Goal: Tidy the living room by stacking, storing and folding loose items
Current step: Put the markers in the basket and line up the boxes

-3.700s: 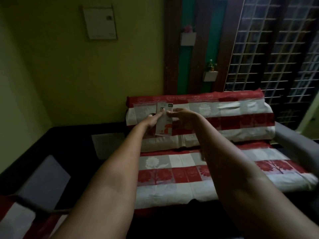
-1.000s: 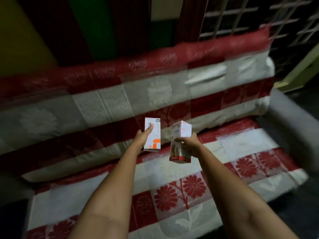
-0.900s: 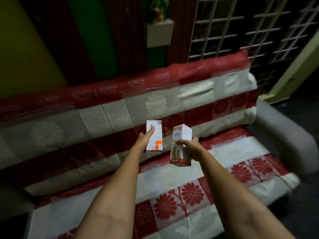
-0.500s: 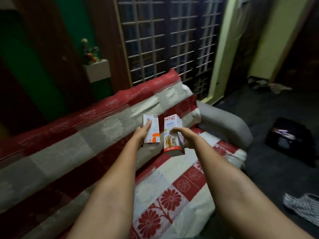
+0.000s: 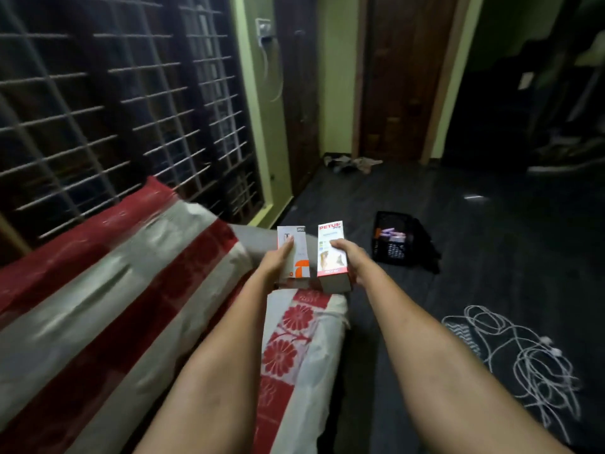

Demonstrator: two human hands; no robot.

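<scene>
Carrying two boxes off the sofa (image 5: 131, 290), the person appears to be in the storing step: the left hand (image 5: 278, 260) grips the orange box (image 5: 296, 253) from its left side, fingers laid up its face, and the right hand (image 5: 347, 257) curls round the pet box (image 5: 330, 250), thumb on the front. Both stand upright, side by side and just apart, at 12 o'clock from the wrists. The black crate (image 5: 397, 240) sits on the floor at about 2 o'clock from the right hand, well apart. It already holds small items and is probably the goal, which would mean stepping closer and lowering both boxes in. A loose cable (image 5: 510, 352) lies at 4 o'clock.
</scene>
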